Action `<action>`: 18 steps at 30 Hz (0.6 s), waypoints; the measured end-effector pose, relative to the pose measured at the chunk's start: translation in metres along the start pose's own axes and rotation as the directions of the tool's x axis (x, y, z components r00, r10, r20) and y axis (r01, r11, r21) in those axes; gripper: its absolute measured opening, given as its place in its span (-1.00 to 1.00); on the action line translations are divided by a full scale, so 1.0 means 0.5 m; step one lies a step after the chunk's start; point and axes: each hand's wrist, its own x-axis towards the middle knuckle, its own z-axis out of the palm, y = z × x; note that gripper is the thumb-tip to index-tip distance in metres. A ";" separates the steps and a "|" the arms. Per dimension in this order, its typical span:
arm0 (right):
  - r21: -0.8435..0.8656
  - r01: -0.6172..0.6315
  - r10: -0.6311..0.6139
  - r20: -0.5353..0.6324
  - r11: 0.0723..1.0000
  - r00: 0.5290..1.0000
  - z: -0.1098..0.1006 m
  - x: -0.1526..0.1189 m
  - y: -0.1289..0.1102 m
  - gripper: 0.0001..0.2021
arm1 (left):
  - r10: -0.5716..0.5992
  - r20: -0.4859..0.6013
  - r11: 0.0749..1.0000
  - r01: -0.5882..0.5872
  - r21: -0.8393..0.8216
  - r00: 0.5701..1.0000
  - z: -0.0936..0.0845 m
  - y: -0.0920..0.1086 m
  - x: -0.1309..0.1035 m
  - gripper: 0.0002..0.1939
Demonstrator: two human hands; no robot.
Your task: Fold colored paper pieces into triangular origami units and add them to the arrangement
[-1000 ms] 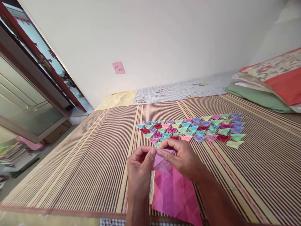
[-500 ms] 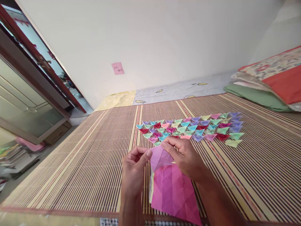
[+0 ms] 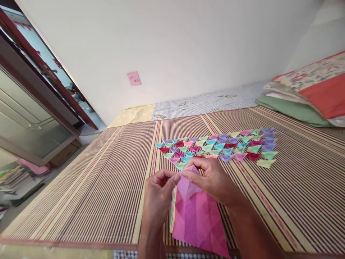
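Note:
A light purple folded paper (image 3: 187,187) is held up between both hands. My left hand (image 3: 160,190) pinches its left edge between thumb and forefinger. On the other side, my right hand (image 3: 212,180) grips it, with the thumb across the front and fingers behind. Creases show on the paper, and its lower tip points down. Under it lies a stack of creased paper sheets, with a magenta sheet (image 3: 199,223) on top. Just beyond my hands, several rows of small folded paper pieces (image 3: 207,147) in many colours lie on the striped mat (image 3: 107,187).
Folded bedding (image 3: 304,104) in green, red and floral cloth sits at the right. A pink note (image 3: 134,78) is stuck to the white wall (image 3: 188,46). To the left are a door with glass panels (image 3: 24,118) and a pile of papers (image 3: 18,180) beyond the mat's edge.
The purple paper has turned and now shows a diamond shape with its tip down. My left hand has moved slightly right, closer to my right hand, whose thumb now lies across the paper.

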 end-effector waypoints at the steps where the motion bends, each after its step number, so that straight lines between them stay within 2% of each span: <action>1: 0.005 -0.001 0.001 -0.003 1.000 1.000 -0.002 0.000 0.001 -0.73 | 0.005 -0.003 1.000 -0.005 0.006 1.000 0.000 0.001 0.000 -0.77; 4: 0.024 0.021 -0.021 -0.001 0.999 1.000 -0.006 0.000 -0.001 -0.71 | 0.019 0.020 0.999 -0.019 0.029 1.000 -0.002 0.004 -0.001 -0.74; 8: 0.069 0.013 -0.018 0.064 0.998 0.998 -0.011 -0.001 -0.002 -0.70 | -0.013 0.156 0.998 0.004 0.056 0.988 -0.007 0.004 -0.002 -0.77; 9: 0.098 -0.002 -0.002 0.043 0.995 0.999 -0.013 0.000 0.001 -0.72 | -0.016 0.157 0.999 0.009 0.048 0.987 -0.008 0.003 -0.002 -0.78; 11: 0.200 -0.023 0.048 -0.122 0.979 0.991 -0.019 0.005 0.016 -0.78 | 0.000 0.069 1.000 0.001 -0.017 0.998 -0.009 0.000 -0.001 -0.79; 13: 0.347 0.002 0.132 -0.362 0.938 0.923 -0.023 0.012 0.033 -0.72 | 0.016 -0.100 0.988 -0.031 -0.154 0.995 -0.006 -0.003 0.002 -0.81; 14: 0.417 0.004 0.175 -0.390 0.909 0.904 -0.022 0.016 0.039 -0.63 | 0.013 -0.184 0.972 -0.056 -0.229 0.983 -0.002 -0.005 0.004 -0.80; 16: 0.507 -0.011 0.199 -0.317 0.862 0.927 -0.010 0.020 0.042 -0.52 | -0.008 -0.290 0.931 -0.099 -0.351 0.957 0.010 -0.010 0.009 -0.77; 18: 0.548 -0.065 0.170 -0.142 0.834 0.975 0.015 0.021 0.032 -0.52 | -0.032 -0.311 0.900 -0.108 -0.422 0.950 0.026 -0.015 0.013 -0.74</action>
